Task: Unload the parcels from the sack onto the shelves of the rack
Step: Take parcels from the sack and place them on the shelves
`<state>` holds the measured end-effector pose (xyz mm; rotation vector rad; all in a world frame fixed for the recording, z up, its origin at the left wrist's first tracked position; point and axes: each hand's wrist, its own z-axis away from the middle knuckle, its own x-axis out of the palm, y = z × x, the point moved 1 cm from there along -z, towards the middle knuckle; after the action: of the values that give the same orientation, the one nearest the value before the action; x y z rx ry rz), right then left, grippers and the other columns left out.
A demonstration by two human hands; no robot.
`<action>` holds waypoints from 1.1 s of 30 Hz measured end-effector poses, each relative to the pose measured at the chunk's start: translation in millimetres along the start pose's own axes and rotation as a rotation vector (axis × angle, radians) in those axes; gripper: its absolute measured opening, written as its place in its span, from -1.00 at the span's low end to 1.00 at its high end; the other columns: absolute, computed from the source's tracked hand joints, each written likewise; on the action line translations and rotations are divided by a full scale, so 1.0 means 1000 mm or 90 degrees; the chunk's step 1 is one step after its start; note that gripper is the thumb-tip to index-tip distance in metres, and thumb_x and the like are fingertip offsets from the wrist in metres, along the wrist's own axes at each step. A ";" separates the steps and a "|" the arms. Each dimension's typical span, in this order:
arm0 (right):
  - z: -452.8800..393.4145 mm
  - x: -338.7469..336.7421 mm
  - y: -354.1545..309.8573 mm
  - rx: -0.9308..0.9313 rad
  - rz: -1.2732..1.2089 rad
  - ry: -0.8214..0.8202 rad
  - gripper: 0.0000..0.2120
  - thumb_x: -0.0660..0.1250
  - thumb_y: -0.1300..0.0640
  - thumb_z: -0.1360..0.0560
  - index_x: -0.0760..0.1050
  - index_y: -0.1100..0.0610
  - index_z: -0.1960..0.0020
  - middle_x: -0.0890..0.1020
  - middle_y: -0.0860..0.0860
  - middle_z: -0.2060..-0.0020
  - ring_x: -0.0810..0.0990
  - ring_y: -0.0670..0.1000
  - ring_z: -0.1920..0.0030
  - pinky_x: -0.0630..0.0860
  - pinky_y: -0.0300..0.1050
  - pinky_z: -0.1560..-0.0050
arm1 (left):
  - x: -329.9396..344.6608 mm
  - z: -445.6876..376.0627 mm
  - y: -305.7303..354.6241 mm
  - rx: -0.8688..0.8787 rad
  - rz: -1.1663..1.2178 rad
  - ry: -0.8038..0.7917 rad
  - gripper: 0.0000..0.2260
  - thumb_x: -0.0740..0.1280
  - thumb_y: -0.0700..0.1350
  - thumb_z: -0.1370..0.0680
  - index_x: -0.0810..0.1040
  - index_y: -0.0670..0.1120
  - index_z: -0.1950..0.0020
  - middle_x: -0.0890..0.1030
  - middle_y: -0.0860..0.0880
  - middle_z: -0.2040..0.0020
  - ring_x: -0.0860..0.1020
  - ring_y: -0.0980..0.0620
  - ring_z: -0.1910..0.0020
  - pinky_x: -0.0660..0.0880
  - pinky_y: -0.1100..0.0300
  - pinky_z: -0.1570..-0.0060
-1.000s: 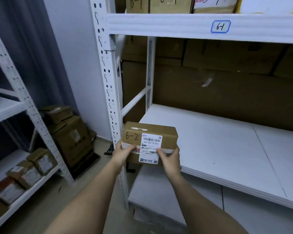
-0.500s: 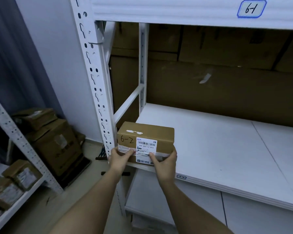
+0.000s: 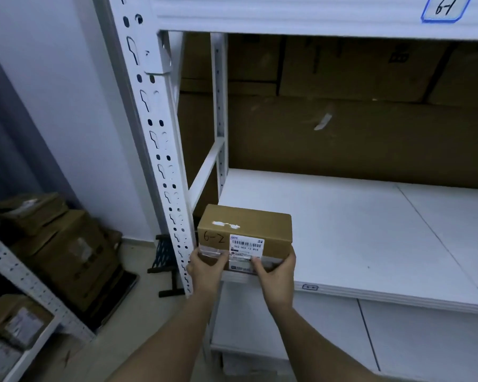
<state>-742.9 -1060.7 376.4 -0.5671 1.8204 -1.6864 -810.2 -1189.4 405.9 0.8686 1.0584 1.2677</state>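
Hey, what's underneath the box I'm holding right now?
The box sits at the front left corner of the white shelf. Both hands grip its near side, so whether its base is fully down is hidden.

Stacked cartons (image 3: 66,252) beside folded black stand (image 3: 164,260)

You have a single head-worn view, looking forward and down from close in front of the white rack (image 3: 160,150), its middle shelf (image 3: 370,244) filling the right half, floor at lower left.
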 end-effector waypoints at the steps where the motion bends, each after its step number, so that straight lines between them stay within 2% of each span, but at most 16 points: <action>1: -0.001 0.001 0.001 -0.001 0.002 0.002 -0.23 0.55 -0.09 -0.33 0.19 -0.11 -0.39 0.50 -0.08 -0.27 0.50 -0.05 -0.28 0.51 0.06 -0.26 | 0.002 0.000 0.000 -0.015 0.032 -0.002 -0.32 0.53 -0.13 -0.39 0.28 -0.15 -0.41 0.42 -0.10 -0.26 0.43 -0.07 -0.24 0.41 0.05 -0.22; 4: -0.007 0.004 0.001 0.008 0.008 -0.005 -0.24 0.54 -0.06 -0.35 0.18 -0.12 -0.39 0.49 -0.07 -0.28 0.49 -0.05 -0.28 0.49 0.05 -0.29 | 0.006 -0.001 0.003 -0.063 0.093 0.001 -0.35 0.52 -0.23 -0.38 0.25 -0.19 -0.36 0.47 -0.12 -0.19 0.45 -0.03 -0.10 0.44 0.02 -0.26; 7: -0.017 0.006 -0.002 0.011 0.018 -0.018 -0.24 0.53 0.01 -0.38 0.15 -0.08 -0.41 0.48 -0.06 -0.29 0.48 -0.03 -0.29 0.46 0.01 -0.31 | 0.009 -0.008 0.006 -0.056 0.089 -0.025 -0.34 0.51 -0.28 -0.37 0.26 -0.17 -0.38 0.47 -0.15 -0.25 0.48 -0.10 -0.19 0.43 -0.01 -0.29; 12: -0.033 0.009 -0.006 0.021 0.030 -0.026 -0.23 0.53 0.06 -0.39 0.14 -0.03 -0.43 0.50 -0.04 -0.28 0.48 -0.02 -0.28 0.46 -0.01 -0.30 | 0.014 -0.022 0.014 -0.035 0.055 -0.045 -0.26 0.50 -0.26 -0.37 0.23 -0.16 -0.46 0.39 -0.15 -0.37 0.41 -0.14 -0.32 0.36 -0.06 -0.36; 15: -0.046 0.010 -0.010 0.020 0.042 -0.029 -0.22 0.53 0.06 -0.39 0.14 0.01 -0.44 0.49 -0.03 -0.29 0.48 -0.01 -0.28 0.45 0.00 -0.31 | 0.014 -0.034 0.018 -0.022 0.009 -0.082 -0.31 0.51 -0.22 -0.38 0.30 -0.13 -0.45 0.43 -0.09 -0.35 0.42 -0.11 -0.30 0.39 0.09 -0.27; 18: -0.061 0.011 -0.014 0.025 0.051 -0.039 -0.21 0.54 0.07 -0.38 0.14 0.04 -0.44 0.48 -0.02 -0.30 0.48 0.00 -0.28 0.44 0.01 -0.32 | 0.015 -0.043 0.025 -0.017 -0.019 -0.126 -0.39 0.45 -0.28 -0.44 0.31 -0.12 -0.45 0.47 -0.09 -0.31 0.42 -0.07 -0.28 0.32 0.24 -0.10; 22: -0.079 0.014 -0.014 0.033 0.061 -0.040 -0.21 0.55 0.06 -0.37 0.16 0.03 -0.43 0.47 -0.02 -0.30 0.49 0.01 -0.28 0.46 0.07 -0.30 | 0.017 -0.058 0.031 -0.023 -0.066 -0.154 -0.39 0.37 -0.27 -0.49 0.23 -0.09 -0.49 0.41 -0.10 -0.38 0.38 -0.11 -0.34 0.30 0.21 -0.18; 27: -0.092 0.017 -0.013 0.038 0.062 -0.042 -0.22 0.55 0.07 -0.37 0.16 0.02 -0.42 0.49 -0.03 -0.29 0.51 0.01 -0.25 0.47 0.02 -0.28 | 0.019 -0.069 0.033 -0.038 -0.091 -0.171 -0.34 0.38 -0.24 -0.49 0.17 -0.03 -0.52 0.37 -0.07 -0.42 0.34 -0.12 -0.37 0.29 0.14 -0.27; 31: -0.098 0.020 -0.012 0.041 0.076 -0.047 -0.21 0.55 0.03 -0.37 0.15 -0.01 -0.42 0.49 -0.03 -0.29 0.52 0.03 -0.25 0.47 0.10 -0.29 | 0.019 -0.072 0.034 -0.050 -0.080 -0.180 -0.30 0.38 -0.26 -0.49 0.12 -0.03 -0.54 0.34 -0.08 -0.44 0.31 -0.09 -0.39 0.25 0.21 -0.15; 33: -0.099 0.021 -0.012 0.041 0.080 -0.048 -0.20 0.55 0.02 -0.36 0.15 -0.01 -0.43 0.49 -0.03 -0.30 0.51 0.03 -0.26 0.47 0.11 -0.29 | 0.019 -0.073 0.035 -0.053 -0.084 -0.181 -0.29 0.38 -0.25 -0.49 0.10 -0.02 -0.54 0.32 -0.08 -0.45 0.30 -0.09 -0.40 0.26 0.20 -0.18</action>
<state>-826.2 -1002.4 387.7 -0.4727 1.7062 -1.6130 -890.4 -1169.5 414.1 0.8723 0.8171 1.0353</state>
